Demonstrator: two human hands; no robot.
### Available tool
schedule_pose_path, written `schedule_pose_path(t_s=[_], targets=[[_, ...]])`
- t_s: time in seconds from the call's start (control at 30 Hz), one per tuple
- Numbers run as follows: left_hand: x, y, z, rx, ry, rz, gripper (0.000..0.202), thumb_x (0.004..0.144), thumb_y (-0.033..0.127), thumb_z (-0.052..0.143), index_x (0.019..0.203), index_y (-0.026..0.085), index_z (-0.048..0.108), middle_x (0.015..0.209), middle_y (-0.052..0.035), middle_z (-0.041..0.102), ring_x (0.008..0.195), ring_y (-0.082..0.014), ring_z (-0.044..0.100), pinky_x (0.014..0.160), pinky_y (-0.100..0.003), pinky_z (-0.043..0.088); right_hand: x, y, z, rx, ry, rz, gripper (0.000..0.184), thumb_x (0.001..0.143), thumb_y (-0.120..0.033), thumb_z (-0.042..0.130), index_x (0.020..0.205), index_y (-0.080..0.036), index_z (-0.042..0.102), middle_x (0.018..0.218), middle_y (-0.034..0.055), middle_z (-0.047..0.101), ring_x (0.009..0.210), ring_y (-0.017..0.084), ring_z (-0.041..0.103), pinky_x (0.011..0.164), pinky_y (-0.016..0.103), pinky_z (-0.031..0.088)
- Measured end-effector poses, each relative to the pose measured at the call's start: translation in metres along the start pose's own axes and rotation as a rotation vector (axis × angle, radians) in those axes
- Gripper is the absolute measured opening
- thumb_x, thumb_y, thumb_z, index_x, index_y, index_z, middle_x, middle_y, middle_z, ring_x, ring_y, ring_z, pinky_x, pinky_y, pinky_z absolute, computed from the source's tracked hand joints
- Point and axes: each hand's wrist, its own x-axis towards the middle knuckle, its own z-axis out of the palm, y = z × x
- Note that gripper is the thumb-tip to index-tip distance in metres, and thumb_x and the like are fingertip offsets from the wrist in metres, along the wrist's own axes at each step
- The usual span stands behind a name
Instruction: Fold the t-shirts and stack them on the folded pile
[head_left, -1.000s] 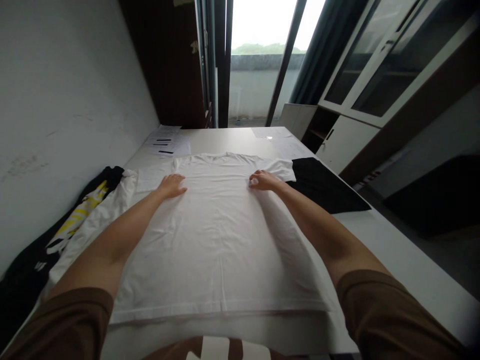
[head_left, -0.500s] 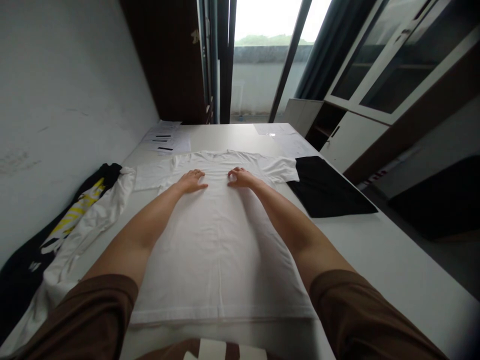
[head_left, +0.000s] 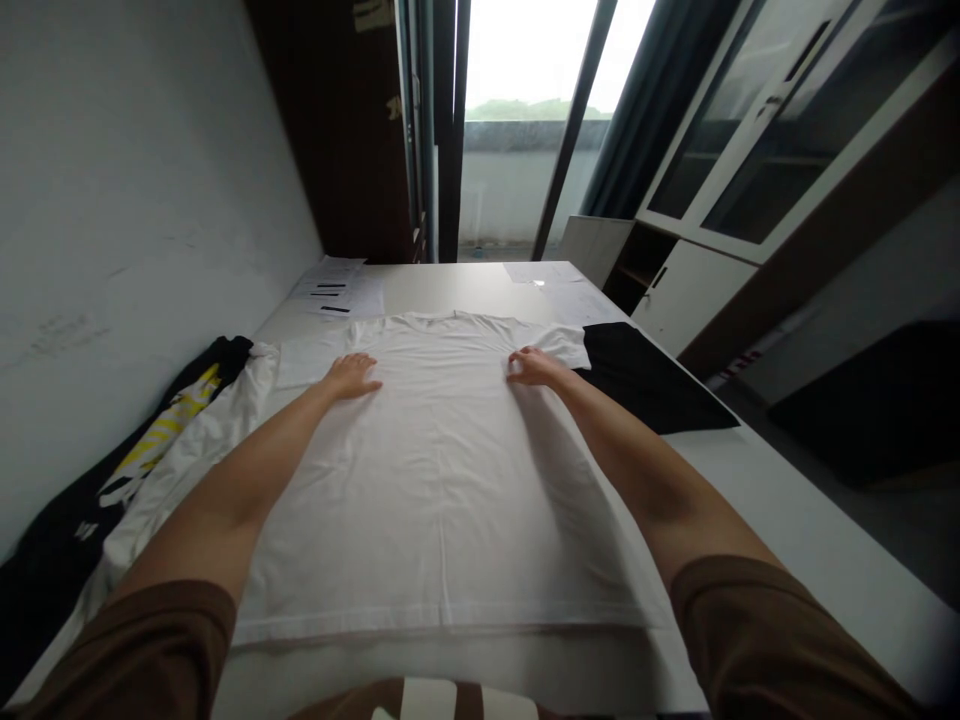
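White shirt (head_left: pixel 442 480) flat on table (head_left: pixel 735 465). Left hand (head_left: pixel 354 377) on its upper left: palm down, fingers spread, gripping nothing. Right hand (head_left: pixel 534 366) opposite, fingers curled; can't tell if cloth's pinched. Risk: uneven pull could skew or bunch it; dragging right could shift black cloth (head_left: pixel 652 375) at the sleeve (head_left: pixel 566 345).
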Motion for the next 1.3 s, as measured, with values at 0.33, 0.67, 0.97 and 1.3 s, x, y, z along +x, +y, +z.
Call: schedule_pose_path(t_s=[0.33, 0.67, 0.97, 1.3], targets=[[0.024, 0.112, 0.006, -0.143, 0.012, 0.299, 0.082, 0.090, 0.077, 0.040, 0.158, 0.032, 0.032, 0.167, -0.0081, 0.026, 0.153, -0.0282, 0.025, 0.122, -0.045, 0.019, 0.018, -0.133, 0.022, 0.101, 0.039, -0.300, 0.056, 0.091, -0.051, 0.064, 0.143, -0.031, 0.054, 0.149, 0.0071, 0.051, 0.137, 0.026, 0.048, 0.113, 0.041, 0.037], [-0.028, -0.039, -0.003, 0.018, -0.056, 0.051, 0.073, 0.084, 0.063, 0.057, 0.145, 0.022, 0.052, 0.152, -0.0137, 0.048, 0.139, -0.0308, 0.045, 0.116, -0.040, 0.031, -0.026, -0.004, -0.003, 0.000, 0.032, -0.033, 0.050, 0.086, -0.049, 0.069, 0.130, -0.027, 0.066, 0.138, 0.0140, 0.058, 0.122, 0.032, 0.057, 0.106, 0.046, 0.041], [-0.046, 0.075, -0.004, -0.065, 0.075, 0.236, 0.065, 0.090, 0.060, 0.053, 0.146, 0.029, 0.047, 0.153, -0.0081, 0.045, 0.140, -0.0269, 0.042, 0.116, -0.038, 0.031, -0.038, -0.117, 0.008, 0.044, 0.048, -0.298, 0.060, 0.087, -0.052, 0.067, 0.142, -0.031, 0.055, 0.148, 0.0093, 0.052, 0.138, 0.029, 0.045, 0.118, 0.048, 0.027], [-0.121, 0.016, 0.009, -0.038, 0.184, 0.150, 0.058, 0.094, 0.059, 0.049, 0.140, 0.024, 0.051, 0.147, -0.0121, 0.049, 0.136, -0.0312, 0.043, 0.113, -0.046, 0.034, -0.107, -0.089, 0.023, 0.083, 0.170, -0.197, 0.048, 0.095, -0.046, 0.055, 0.139, -0.026, 0.057, 0.145, 0.0105, 0.053, 0.134, 0.028, 0.048, 0.113, 0.043, 0.036]])
